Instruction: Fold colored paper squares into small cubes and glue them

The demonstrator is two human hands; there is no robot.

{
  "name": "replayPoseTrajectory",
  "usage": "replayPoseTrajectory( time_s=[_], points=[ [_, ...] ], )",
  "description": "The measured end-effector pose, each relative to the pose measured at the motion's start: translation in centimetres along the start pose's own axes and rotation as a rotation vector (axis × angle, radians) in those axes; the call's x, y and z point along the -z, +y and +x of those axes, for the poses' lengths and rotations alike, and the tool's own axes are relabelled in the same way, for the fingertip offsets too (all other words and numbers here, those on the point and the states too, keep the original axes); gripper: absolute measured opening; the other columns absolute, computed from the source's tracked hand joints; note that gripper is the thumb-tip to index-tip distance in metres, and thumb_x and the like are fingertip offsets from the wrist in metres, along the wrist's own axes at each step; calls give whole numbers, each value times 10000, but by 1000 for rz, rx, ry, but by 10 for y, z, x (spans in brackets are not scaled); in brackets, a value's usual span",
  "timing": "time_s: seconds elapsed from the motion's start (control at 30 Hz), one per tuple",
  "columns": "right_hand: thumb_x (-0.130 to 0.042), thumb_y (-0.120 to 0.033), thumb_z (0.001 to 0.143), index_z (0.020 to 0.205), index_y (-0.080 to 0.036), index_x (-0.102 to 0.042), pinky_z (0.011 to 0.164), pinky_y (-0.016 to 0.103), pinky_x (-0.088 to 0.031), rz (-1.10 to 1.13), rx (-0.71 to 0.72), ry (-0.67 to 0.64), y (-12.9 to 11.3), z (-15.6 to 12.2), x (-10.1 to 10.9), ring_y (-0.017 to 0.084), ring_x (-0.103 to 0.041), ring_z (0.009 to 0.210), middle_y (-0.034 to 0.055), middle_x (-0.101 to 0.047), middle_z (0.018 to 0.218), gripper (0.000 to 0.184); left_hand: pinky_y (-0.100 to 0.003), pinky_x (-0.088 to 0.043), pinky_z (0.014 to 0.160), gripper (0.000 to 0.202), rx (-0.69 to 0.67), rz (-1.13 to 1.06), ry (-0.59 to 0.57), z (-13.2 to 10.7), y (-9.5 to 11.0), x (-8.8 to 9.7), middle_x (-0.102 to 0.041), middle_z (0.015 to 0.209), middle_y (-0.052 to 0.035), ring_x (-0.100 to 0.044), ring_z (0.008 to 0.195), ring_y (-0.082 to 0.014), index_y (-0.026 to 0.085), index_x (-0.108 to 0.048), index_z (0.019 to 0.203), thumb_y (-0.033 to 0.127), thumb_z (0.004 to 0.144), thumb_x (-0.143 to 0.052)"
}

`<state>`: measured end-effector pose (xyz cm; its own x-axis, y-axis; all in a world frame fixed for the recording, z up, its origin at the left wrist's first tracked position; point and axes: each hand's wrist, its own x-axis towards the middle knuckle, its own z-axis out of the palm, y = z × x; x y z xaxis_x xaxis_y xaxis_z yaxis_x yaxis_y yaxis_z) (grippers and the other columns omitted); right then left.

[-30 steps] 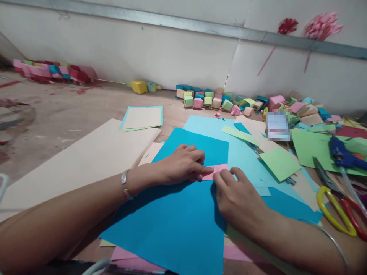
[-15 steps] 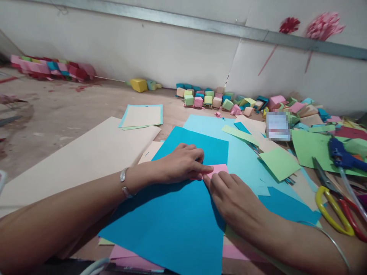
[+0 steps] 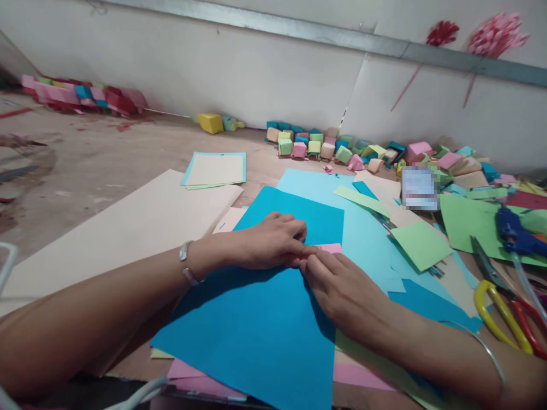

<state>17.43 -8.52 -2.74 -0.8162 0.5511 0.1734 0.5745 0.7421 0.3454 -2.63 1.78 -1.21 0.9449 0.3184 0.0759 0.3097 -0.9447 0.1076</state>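
A small pink paper (image 3: pixel 331 247) lies on a large dark-blue sheet (image 3: pixel 260 324) in front of me. My left hand (image 3: pixel 267 244) rests on the pink paper's left part, fingers pressed down on it. My right hand (image 3: pixel 337 287) covers the paper's near edge, its fingertips pressing beside the left fingers. Only a thin far strip of the pink paper shows. Both wrists wear thin metal bangles.
A cream sheet (image 3: pixel 128 228) lies at left, light-blue (image 3: pixel 363 228) and green papers (image 3: pixel 421 245) at right. Scissors with yellow and red handles (image 3: pixel 498 296) and a blue glue gun (image 3: pixel 517 236) lie far right. Folded paper cubes (image 3: pixel 325 148) line the wall.
My right hand has slid left along the pink paper, towards my left fingers, and now covers more of it. My left hand has stayed pressed in place.
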Motion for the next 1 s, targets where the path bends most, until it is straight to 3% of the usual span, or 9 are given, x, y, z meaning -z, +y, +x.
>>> replayPoseTrajectory(
  time_s=[0.07,0.23,0.43,0.53,0.63,0.7,0.8,0.87,1.0],
  points=[
    [-415,-108,940,1073,-60,-622,694,390,-409,32,8,7,1,2,-2,274,-497,925,151,-583,1008,251,-339,-284,764,317,-7,-6,-17,-1,0,0,-562,1010,-55,-473,869,-201,349,-574,1248,281,954,-478],
    [-421,-97,943,946,-97,-633,672,377,-391,58,-9,-5,9,-4,-1,231,-491,792,103,-575,873,212,-347,-281,778,408,-17,-19,-45,-4,0,4,-555,1045,-58,-464,888,-207,377,-510,1311,204,952,-423],
    [-436,-190,973,1252,-160,-534,678,369,-365,91,41,1,11,1,0,247,-502,894,84,-584,929,297,-351,-288,792,363,-13,-41,-82,-3,3,7,-542,1024,-60,-461,892,-213,318,-569,1228,159,921,-456],
    [-394,-203,997,1282,-158,-517,673,364,-348,95,32,4,14,5,3,245,-508,900,78,-589,911,313,-346,-287,777,317,-8,-48,-76,-2,2,7,-542,1016,-62,-461,890,-216,292,-610,1143,138,901,-475],
    [-403,-206,996,1155,-145,-598,665,356,-337,128,21,-20,23,-1,7,234,-517,874,87,-603,930,259,-344,-280,770,360,-38,-54,-49,-3,-1,5,-538,1016,-61,-465,884,-215,304,-593,1180,125,890,-476],
    [-465,-161,956,969,-146,-653,627,343,-313,125,-7,-70,30,-10,11,214,-513,789,85,-608,885,189,-342,-277,761,434,-66,-59,-34,-3,-3,4,-538,1013,-59,-467,878,-215,328,-542,1265,126,888,-472],
    [-557,-17,817,659,-159,-616,565,339,-244,-10,-162,-187,35,-21,16,195,-473,649,81,-569,719,221,-339,-271,734,491,-72,-41,-42,-3,-2,6,-539,984,-59,-465,860,-215,330,-518,1304,111,867,-480],
    [-561,35,751,593,-164,-590,552,347,-214,-135,-272,-232,34,-22,18,204,-459,611,86,-539,656,255,-338,-268,721,477,-54,-25,-64,-2,0,9,-541,969,-60,-463,850,-213,322,-547,1272,101,854,-485],
    [-510,-18,827,943,-132,-674,544,355,-199,-229,-264,-165,22,-12,14,231,-470,647,95,-574,755,232,-337,-267,718,457,-27,-22,-89,-1,3,12,-547,983,-58,-460,845,-207,328,-554,1261,118,860,-489]
  ],
)
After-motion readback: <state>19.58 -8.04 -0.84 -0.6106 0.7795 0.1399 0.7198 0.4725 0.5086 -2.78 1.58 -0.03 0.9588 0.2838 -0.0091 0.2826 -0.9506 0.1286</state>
